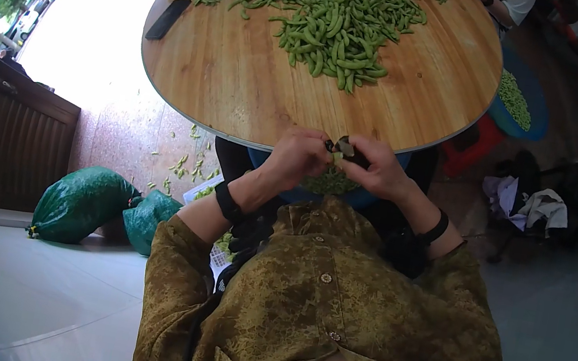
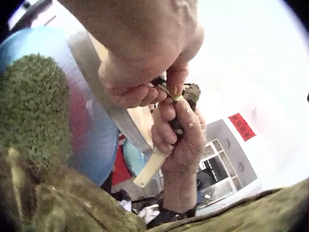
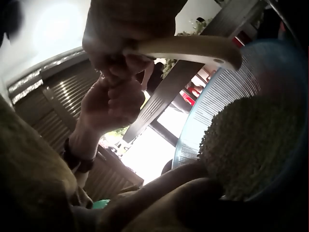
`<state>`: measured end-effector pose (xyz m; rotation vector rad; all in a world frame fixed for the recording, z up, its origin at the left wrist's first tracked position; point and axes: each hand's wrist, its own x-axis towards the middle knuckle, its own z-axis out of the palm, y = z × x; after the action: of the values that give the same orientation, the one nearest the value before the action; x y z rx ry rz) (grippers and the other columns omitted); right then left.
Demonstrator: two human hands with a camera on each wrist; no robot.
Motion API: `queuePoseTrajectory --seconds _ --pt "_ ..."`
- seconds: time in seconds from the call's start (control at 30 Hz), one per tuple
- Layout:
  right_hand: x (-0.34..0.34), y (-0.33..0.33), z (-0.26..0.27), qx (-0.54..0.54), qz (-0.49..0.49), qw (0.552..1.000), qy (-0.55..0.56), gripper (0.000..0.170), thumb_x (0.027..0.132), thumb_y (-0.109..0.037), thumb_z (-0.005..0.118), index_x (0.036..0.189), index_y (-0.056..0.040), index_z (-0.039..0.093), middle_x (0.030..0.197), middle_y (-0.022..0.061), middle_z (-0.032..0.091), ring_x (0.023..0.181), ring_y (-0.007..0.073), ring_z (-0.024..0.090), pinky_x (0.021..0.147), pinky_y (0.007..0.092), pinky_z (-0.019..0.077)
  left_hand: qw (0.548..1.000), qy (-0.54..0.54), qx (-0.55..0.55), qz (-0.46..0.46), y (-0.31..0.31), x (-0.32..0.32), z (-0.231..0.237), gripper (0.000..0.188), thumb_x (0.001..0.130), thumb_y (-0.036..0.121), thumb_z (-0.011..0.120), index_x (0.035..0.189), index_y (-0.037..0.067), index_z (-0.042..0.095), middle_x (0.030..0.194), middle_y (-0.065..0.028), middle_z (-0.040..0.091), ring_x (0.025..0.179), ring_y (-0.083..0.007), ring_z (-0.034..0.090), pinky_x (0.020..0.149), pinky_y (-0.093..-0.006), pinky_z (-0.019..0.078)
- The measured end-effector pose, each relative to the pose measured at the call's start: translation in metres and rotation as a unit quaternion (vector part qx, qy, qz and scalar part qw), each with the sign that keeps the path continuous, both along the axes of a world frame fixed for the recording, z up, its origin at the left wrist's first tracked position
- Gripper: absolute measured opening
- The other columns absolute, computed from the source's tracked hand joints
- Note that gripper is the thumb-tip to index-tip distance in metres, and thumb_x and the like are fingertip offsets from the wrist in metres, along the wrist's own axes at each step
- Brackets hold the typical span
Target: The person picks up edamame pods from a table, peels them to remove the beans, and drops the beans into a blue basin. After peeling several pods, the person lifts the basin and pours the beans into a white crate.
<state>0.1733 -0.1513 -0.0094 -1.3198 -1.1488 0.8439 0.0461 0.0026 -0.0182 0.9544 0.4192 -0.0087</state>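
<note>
while working at a round wooden surface (image 1: 435, 83) heaped with green pods (image 1: 330, 23), near green sacks (image 1: 86, 204), gripped a pale-handled tool (image 2: 150, 168) in the right hand (image 1: 381, 169) and pinched a green piece (image 2: 178, 98) with the adjoining left hand (image 1: 299, 155), bending both arms (image 1: 418, 206) over a blue basin (image 2: 99, 154).

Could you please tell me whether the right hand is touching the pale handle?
Touching: the left wrist view shows the right hand curled around the pale handle.
</note>
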Motion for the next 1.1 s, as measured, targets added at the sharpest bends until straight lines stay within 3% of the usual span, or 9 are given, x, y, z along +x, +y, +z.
queuePoseTrajectory --seconds 0.07,0.13,0.5,0.53,0.6,0.67,0.77,0.97,1.1 --pt "0.005 0.005 0.002 0.112 0.015 0.951 -0.287 0.014 0.083 -0.006 0.063 0.095 -0.0016 0.056 0.071 0.0105 0.056 0.06 0.0223 0.056 0.054 0.0311 0.0425 0.999 -0.019 0.046 -0.014 0.003 -0.003 -0.002 0.01 0.073 0.007 0.06 0.067 0.002 0.055 0.057 -0.0027 0.05 0.048 -0.0123 0.049 0.045 -0.025 0.0356" --pt "0.0 0.005 0.0 0.115 0.026 0.944 -0.307 0.015 0.08 -0.007 0.065 0.091 -0.0016 0.056 0.072 0.0153 0.055 0.064 0.0328 0.056 0.056 0.0368 0.043 0.974 0.045 0.211 -0.071 0.004 -0.008 0.001 0.014 0.07 0.008 0.062 0.061 0.003 0.053 0.055 -0.0016 0.05 0.047 -0.0097 0.046 0.043 -0.024 0.0312" --pt "-0.02 -0.014 -0.01 0.018 0.068 0.946 -0.317 0.024 0.079 -0.016 0.066 0.09 -0.0008 0.051 0.079 0.0186 0.056 0.073 0.0384 0.057 0.062 0.0425 0.0449 0.937 0.117 0.296 -0.144 0.03 -0.098 0.032 0.014 0.078 0.006 0.067 0.086 0.002 0.057 0.066 -0.0006 0.057 0.057 -0.0075 0.052 0.048 -0.0217 0.0378" --pt "-0.023 -0.014 -0.016 -0.003 0.046 0.939 -0.34 0.025 0.08 -0.018 0.066 0.089 -0.001 0.051 0.079 0.0183 0.056 0.073 0.0383 0.058 0.062 0.0432 0.0451 0.907 0.12 0.367 -0.166 0.042 -0.108 0.024 0.017 0.081 0.015 0.068 0.085 0.0 0.06 0.067 -0.008 0.062 0.057 -0.0167 0.059 0.05 -0.0294 0.0436" --pt "-0.023 -0.014 -0.015 -0.039 0.049 0.94 -0.335 0.029 0.081 -0.023 0.066 0.09 -0.0016 0.049 0.079 0.0178 0.055 0.074 0.0385 0.058 0.062 0.0439 0.0453 0.614 0.198 0.73 -0.226 0.044 -0.113 0.051 0.026 0.082 0.026 0.067 0.086 0.0 0.065 0.071 -0.0183 0.065 0.066 -0.0309 0.064 0.058 -0.0407 0.0477" --pt "-0.021 -0.012 -0.021 0.01 -0.024 0.931 -0.363 0.032 0.079 -0.021 0.07 0.092 0.0003 0.05 0.071 0.0166 0.054 0.064 0.0365 0.056 0.055 0.0406 0.0433 0.553 0.262 0.76 -0.221 0.061 -0.115 0.052 0.032 0.082 0.032 0.064 0.083 0.0 0.063 0.077 -0.0237 0.063 0.079 -0.0395 0.063 0.067 -0.0487 0.0481" --pt "-0.024 -0.012 -0.017 0.001 -0.04 0.96 -0.277 0.031 0.08 -0.017 0.069 0.097 0.0018 0.051 0.07 0.016 0.056 0.061 0.0301 0.057 0.054 0.0366 0.0436 0.692 0.098 0.715 -0.027 0.071 -0.061 0.082 0.021 0.081 0.021 0.063 0.088 0.002 0.063 0.078 -0.0212 0.063 0.078 -0.0396 0.062 0.068 -0.0474 0.0488" --pt "-0.011 -0.018 -0.014 -0.036 -0.043 0.982 -0.183 0.024 0.083 -0.012 0.065 0.096 0.0022 0.052 0.066 0.0135 0.054 0.056 0.0205 0.054 0.053 0.0326 0.0419 0.535 -0.06 0.83 0.145 0.133 0.086 0.01 0.019 0.075 0.012 0.061 0.091 0.002 0.064 0.085 -0.0189 0.064 0.084 -0.0368 0.062 0.071 -0.0451 0.0477" --pt "-0.013 -0.02 -0.015 -0.028 -0.072 0.992 -0.096 0.019 0.087 -0.012 0.061 0.097 0.0009 0.052 0.065 0.0082 0.051 0.053 0.0146 0.05 0.05 0.0297 0.039 0.618 0.025 0.778 0.109 0.134 0.104 0.009 0.015 0.076 0.011 0.06 0.088 0.002 0.064 0.085 -0.0211 0.063 0.085 -0.0384 0.061 0.073 -0.0454 0.048"
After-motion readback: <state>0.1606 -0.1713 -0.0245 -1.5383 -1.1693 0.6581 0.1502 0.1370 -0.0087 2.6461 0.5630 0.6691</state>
